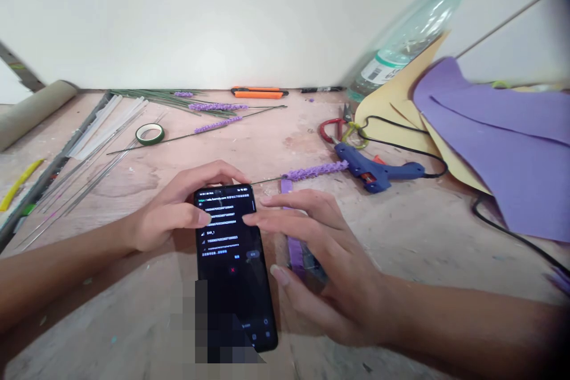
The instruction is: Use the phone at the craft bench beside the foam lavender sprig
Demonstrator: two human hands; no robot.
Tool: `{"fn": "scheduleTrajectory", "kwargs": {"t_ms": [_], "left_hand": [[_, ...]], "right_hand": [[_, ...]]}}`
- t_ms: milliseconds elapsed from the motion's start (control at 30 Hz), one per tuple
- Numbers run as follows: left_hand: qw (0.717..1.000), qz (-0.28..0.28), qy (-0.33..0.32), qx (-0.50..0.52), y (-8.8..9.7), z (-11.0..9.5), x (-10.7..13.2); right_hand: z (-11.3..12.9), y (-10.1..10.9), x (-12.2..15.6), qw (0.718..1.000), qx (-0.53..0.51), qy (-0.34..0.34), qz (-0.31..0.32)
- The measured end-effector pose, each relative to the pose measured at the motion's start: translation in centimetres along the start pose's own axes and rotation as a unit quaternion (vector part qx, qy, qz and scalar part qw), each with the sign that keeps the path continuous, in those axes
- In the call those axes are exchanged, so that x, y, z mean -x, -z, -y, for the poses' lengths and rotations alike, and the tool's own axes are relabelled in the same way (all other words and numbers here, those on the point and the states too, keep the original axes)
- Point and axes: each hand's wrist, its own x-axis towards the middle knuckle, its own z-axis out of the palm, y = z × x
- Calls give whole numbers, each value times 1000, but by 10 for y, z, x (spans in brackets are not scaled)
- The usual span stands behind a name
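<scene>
A black phone point(234, 291) with a lit screen and a list of numbers is tilted up above the table. My left hand point(171, 208) grips its upper left side, thumb over the screen and fingers behind the top edge. Fingers loosely spread, my right hand point(327, 261) is at the phone's right edge, one fingertip over or touching the list. Beyond it lies a purple paper flower stem point(316, 171), its tip beside a blue hot glue gun point(376, 169). A purple paper strip point(295, 255) lies partly hidden under my right hand.
Red-handled scissors point(332, 129) and a glue gun cord lie on the right, near purple sheets point(485, 136), yellow sheets point(392, 113) and a water bottle point(401, 53). Green tape point(150, 134), wires point(89, 184), finished stems point(218, 107) and an orange cutter point(260, 93) lie toward the back.
</scene>
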Motion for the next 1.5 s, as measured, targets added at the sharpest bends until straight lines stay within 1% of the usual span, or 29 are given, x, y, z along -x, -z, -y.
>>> {"fn": "scheduleTrajectory", "kwargs": {"t_ms": [133,267,400,533,667,833,967,1200,1300,1500], "left_hand": [[1000,-3,-2,-8,0,1,0],[1000,-1,-10,-6,1,3,0],[1000,0,-12,1,1,4,0],[1000,-3,-15,-13,1,3,-1],[1000,-3,-7,-18,2,3,0],[1000,-4,-8,-13,2,3,0],[1000,-6,-20,-20,2,3,0],[1000,-7,-9,-15,2,4,1],[1000,-7,-2,-13,2,3,1],[1000,-6,-7,-10,2,4,1]], "right_hand": [[0,0,0,1000,18,-21,3],[0,0,-1,1000,-14,15,-11],[0,-1,-1,998,-37,41,5],[-2,-2,-1,1000,-9,17,-5],[-2,-1,-1,1000,8,-10,4],[1,3,-3,1000,-23,13,2],[1,3,-2,998,-35,38,24],[1,2,-4,1000,0,-3,1],[1,3,-5,1000,-13,4,4],[1,3,-2,998,-44,27,22]]}}
